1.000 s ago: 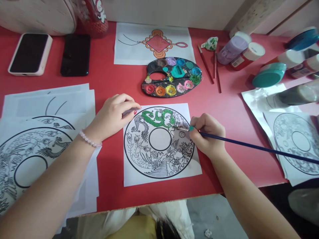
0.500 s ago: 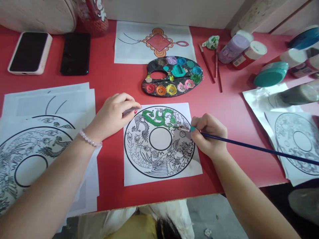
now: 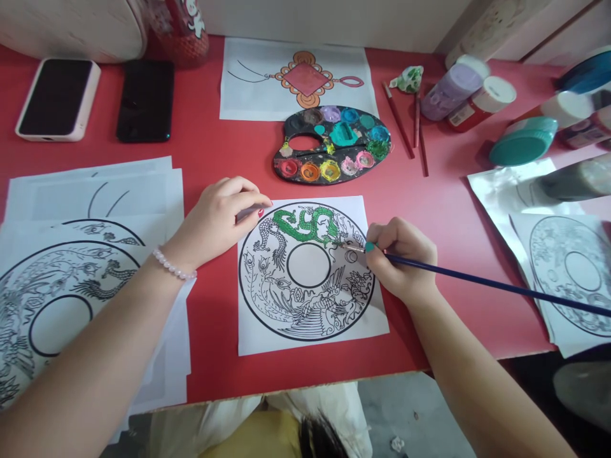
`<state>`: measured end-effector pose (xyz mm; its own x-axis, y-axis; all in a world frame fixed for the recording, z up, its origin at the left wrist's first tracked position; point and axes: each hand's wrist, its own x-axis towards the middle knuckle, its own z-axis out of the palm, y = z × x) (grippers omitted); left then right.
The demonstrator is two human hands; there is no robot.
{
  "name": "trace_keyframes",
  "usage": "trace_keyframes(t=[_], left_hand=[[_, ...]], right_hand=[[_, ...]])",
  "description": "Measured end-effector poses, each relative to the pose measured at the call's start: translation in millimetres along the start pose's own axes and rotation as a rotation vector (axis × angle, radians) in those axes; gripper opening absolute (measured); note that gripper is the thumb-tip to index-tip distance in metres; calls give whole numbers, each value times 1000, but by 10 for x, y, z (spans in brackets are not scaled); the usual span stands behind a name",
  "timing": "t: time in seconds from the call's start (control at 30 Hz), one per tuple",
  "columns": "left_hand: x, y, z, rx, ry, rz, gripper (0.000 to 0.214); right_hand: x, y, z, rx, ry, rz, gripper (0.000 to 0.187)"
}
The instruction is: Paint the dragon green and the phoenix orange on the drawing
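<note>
On the red table lies a square paper [image 3: 258, 340] printed with a dragon and phoenix inside a ring. Part of the dragon [image 3: 305, 226] is painted green. My right hand [image 3: 403, 261] is closed around a long blue-handled paintbrush [image 3: 477, 278], its tip touching the paper beside the dragon's green head. My left hand [image 3: 229, 210] rests at the paper's upper left corner, thumb and forefinger apart, the other fingers loosely bent and partly hidden. A black paint palette [image 3: 329, 152] with several colours lies just beyond the paper.
Loose printed sheets [image 3: 157, 197] lie under my left forearm. Two dark-screened devices, one a phone [image 3: 146, 102], sit at the back left. A painted knot picture [image 3: 243, 105] lies behind the palette. Thin brushes [image 3: 398, 121], paint bottles [image 3: 456, 89] and another printed sheet [image 3: 582, 273] occupy the right.
The view has shifted very slightly. Both hands keep nearly the same places, and the brush tip stays near the dragon's head.
</note>
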<state>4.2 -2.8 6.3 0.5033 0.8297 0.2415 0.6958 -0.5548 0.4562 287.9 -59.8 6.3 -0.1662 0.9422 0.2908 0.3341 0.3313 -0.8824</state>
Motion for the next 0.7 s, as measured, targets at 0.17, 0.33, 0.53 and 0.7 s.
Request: trace_keyframes(t=[0.17, 0.33, 0.53, 0.7], left_hand=[[2, 4, -7, -3, -8, -10, 19], [2, 3, -3, 0, -8, -18, 20], [0, 5, -2, 8, -4, -12, 20], [-1, -1, 0, 10, -1, 3, 20]], right_hand=[[-4, -2, -11, -28, 43, 13, 30], [7, -15, -9, -28, 23, 37, 28], [8, -10, -11, -53, 55, 29, 28], [6, 4, -7, -43, 54, 29, 28]])
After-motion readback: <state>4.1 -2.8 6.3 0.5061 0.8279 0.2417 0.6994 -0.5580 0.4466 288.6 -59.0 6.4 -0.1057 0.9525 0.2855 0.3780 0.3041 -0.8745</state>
